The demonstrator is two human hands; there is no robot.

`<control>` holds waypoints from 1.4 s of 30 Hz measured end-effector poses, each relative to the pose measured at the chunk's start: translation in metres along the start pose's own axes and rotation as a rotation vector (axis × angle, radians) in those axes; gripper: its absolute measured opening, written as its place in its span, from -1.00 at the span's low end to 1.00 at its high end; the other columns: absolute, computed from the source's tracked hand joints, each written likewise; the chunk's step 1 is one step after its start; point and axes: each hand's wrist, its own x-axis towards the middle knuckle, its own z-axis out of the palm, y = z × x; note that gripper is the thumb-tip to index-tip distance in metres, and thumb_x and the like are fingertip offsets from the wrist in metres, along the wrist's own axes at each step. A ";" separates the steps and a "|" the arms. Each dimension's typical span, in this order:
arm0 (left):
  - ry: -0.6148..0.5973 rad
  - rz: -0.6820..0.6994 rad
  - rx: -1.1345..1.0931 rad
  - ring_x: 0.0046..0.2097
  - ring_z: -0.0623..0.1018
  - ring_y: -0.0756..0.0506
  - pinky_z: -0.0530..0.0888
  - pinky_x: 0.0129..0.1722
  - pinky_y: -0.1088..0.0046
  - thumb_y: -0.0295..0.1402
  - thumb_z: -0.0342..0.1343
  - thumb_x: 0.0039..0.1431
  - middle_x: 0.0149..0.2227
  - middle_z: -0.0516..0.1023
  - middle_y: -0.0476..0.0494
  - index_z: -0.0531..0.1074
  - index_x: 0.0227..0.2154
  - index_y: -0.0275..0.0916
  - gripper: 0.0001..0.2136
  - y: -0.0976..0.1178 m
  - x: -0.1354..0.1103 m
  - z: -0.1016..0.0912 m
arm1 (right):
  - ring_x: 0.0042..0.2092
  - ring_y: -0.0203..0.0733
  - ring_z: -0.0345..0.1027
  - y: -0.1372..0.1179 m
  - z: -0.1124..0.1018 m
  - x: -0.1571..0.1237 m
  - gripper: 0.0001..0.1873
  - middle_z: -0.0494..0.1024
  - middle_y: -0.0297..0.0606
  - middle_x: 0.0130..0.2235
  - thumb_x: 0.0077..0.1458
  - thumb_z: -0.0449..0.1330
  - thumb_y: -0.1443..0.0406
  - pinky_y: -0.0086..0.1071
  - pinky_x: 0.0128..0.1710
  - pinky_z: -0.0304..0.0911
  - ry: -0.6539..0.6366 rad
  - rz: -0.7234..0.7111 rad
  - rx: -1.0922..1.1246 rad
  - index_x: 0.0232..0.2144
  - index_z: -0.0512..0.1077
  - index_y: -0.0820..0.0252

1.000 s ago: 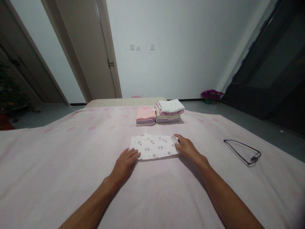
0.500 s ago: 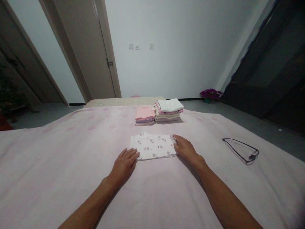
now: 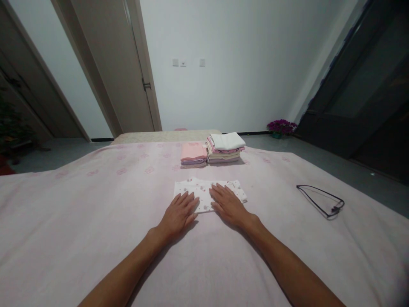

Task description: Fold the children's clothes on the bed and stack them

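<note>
Left hand [image 3: 179, 214] and right hand [image 3: 228, 205] rest palm down, flat, slightly apart.

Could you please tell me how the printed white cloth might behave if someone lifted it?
The printed white cloth is probably light and floppy, since it lies thin and flat on the pink sheet. Its folds may slip open, as the right end looks uneven.

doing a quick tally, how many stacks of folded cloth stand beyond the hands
2: a low pink-topped cloth stack on the left, a taller white-topped cloth stack to its right.
</note>
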 end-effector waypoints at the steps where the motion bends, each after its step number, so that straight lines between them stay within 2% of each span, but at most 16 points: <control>1: -0.015 -0.023 0.005 0.37 0.22 -0.28 0.21 0.30 0.00 -0.17 -0.07 0.39 0.34 0.26 -0.29 0.23 0.31 -0.15 -0.52 0.000 0.003 0.003 | 0.42 0.00 -0.11 -0.002 0.004 0.000 -0.43 0.12 -0.06 0.39 0.35 -0.06 0.16 -0.02 0.39 -0.21 -0.032 -0.005 0.007 0.33 0.19 0.25; 6: -0.007 -0.103 0.035 0.40 0.15 -0.32 0.19 0.29 -0.05 -0.05 -0.05 0.36 0.37 0.19 -0.34 0.20 0.33 -0.09 -0.46 -0.001 0.003 0.016 | 0.44 -0.01 -0.20 0.008 0.011 0.001 -0.37 -0.02 -0.08 0.43 0.37 -0.09 0.09 0.00 0.40 -0.27 -0.087 0.047 -0.011 0.38 0.09 0.21; 10: 0.028 -0.205 0.009 0.38 0.18 -0.35 0.21 0.26 -0.09 -0.09 -0.07 0.37 0.36 0.20 -0.38 0.22 0.31 -0.11 -0.49 -0.003 0.000 0.021 | 0.44 -0.03 -0.19 0.023 0.011 0.000 -0.35 0.03 -0.07 0.42 0.37 -0.10 0.05 -0.01 0.41 -0.33 -0.066 0.084 -0.031 0.38 0.09 0.22; 13: 0.069 -0.286 -0.096 0.33 0.29 -0.29 0.27 0.25 0.00 -0.18 -0.12 0.40 0.30 0.33 -0.35 0.35 0.21 -0.19 -0.57 -0.013 0.002 0.022 | 0.43 -0.02 -0.15 0.033 0.011 -0.002 -0.39 0.10 -0.08 0.40 0.37 -0.10 0.07 0.00 0.40 -0.33 -0.031 0.126 -0.048 0.34 0.16 0.22; 17: 0.191 -0.560 -0.216 0.18 0.46 -0.20 0.36 0.19 0.21 -0.28 -0.09 0.35 0.14 0.49 -0.35 0.40 0.13 -0.31 -0.61 -0.036 0.013 0.016 | 0.42 0.02 -0.15 0.050 0.010 -0.005 -0.45 0.13 -0.03 0.39 0.33 -0.03 0.18 -0.01 0.37 -0.22 0.139 0.321 -0.083 0.29 0.24 0.26; 19: 0.144 -0.717 -0.241 0.12 0.51 -0.19 0.40 0.12 0.26 -0.26 -0.06 0.32 0.10 0.51 -0.36 0.35 0.16 -0.33 -0.58 -0.048 0.021 0.009 | 0.39 0.07 -0.06 0.060 0.010 -0.006 -0.41 0.15 0.03 0.37 0.31 0.01 0.17 -0.03 0.32 -0.08 0.204 0.468 -0.077 0.31 0.20 0.28; 22: 0.018 -0.864 -0.268 0.03 0.57 -0.23 0.43 -0.03 0.29 -0.15 -0.04 0.29 0.00 0.58 -0.36 0.41 0.08 -0.29 -0.58 -0.062 0.034 0.000 | 0.26 0.12 0.18 0.072 0.011 -0.005 -0.35 0.34 0.08 0.26 0.30 0.02 0.06 -0.05 0.20 0.10 0.186 0.629 -0.027 0.31 0.18 0.28; 26: -0.050 -0.915 -0.287 -0.15 0.61 -0.29 0.43 -0.23 0.30 -0.07 0.05 0.18 -0.21 0.65 -0.31 0.51 -0.28 -0.21 -0.69 -0.070 0.048 -0.004 | 0.17 0.19 0.25 0.074 0.009 -0.002 -0.29 0.44 0.12 0.15 0.24 0.08 0.03 -0.06 0.13 0.15 0.139 0.668 -0.024 0.30 0.19 0.32; 29: -0.023 -0.900 -0.307 -0.21 0.60 -0.24 0.39 -0.29 0.36 -0.14 0.05 0.18 -0.26 0.63 -0.27 0.47 -0.39 -0.20 -0.76 -0.067 0.052 -0.002 | 0.14 0.20 0.28 0.072 0.006 0.002 -0.25 0.43 0.15 0.13 0.16 0.16 0.09 -0.08 0.11 0.16 0.159 0.679 -0.011 0.29 0.19 0.36; 32: 0.052 -0.874 -0.351 -0.25 0.58 -0.17 0.36 -0.33 0.41 -0.19 -0.02 0.24 -0.29 0.62 -0.23 0.45 -0.38 -0.21 -0.75 -0.063 0.050 0.000 | 0.10 0.08 0.33 0.070 0.003 0.006 -0.27 0.42 0.07 0.14 0.10 0.18 0.19 -0.18 0.08 0.21 0.224 0.694 0.093 0.28 0.18 0.31; 35: 0.126 -0.863 -0.399 -0.29 0.55 -0.12 0.36 -0.34 0.44 -0.20 -0.05 0.27 -0.33 0.60 -0.18 0.45 -0.36 -0.24 -0.74 -0.068 0.042 -0.002 | -0.03 -0.06 0.40 0.063 0.001 0.012 -0.31 0.48 -0.08 0.02 0.06 0.16 0.25 -0.27 -0.02 0.27 0.302 0.687 0.274 0.25 0.22 0.25; 39: 0.202 -0.884 -0.403 -0.27 0.54 -0.11 0.35 -0.30 0.44 -0.16 -0.03 0.25 -0.30 0.59 -0.15 0.47 -0.29 -0.24 -0.72 -0.097 0.021 -0.017 | -0.20 -0.18 0.42 0.039 0.002 0.025 -0.30 0.48 -0.21 -0.11 0.05 0.17 0.23 -0.36 -0.17 0.31 0.338 0.600 0.515 0.25 0.21 0.24; 42: 0.215 -0.915 -0.402 -0.26 0.55 -0.12 0.37 -0.26 0.43 -0.18 0.04 0.21 -0.28 0.60 -0.15 0.48 -0.18 -0.24 -0.73 -0.120 -0.001 -0.026 | -0.20 -0.17 0.41 0.019 0.007 0.036 -0.27 0.49 -0.19 -0.09 0.06 0.18 0.25 -0.36 -0.17 0.31 0.259 0.530 0.492 0.27 0.17 0.24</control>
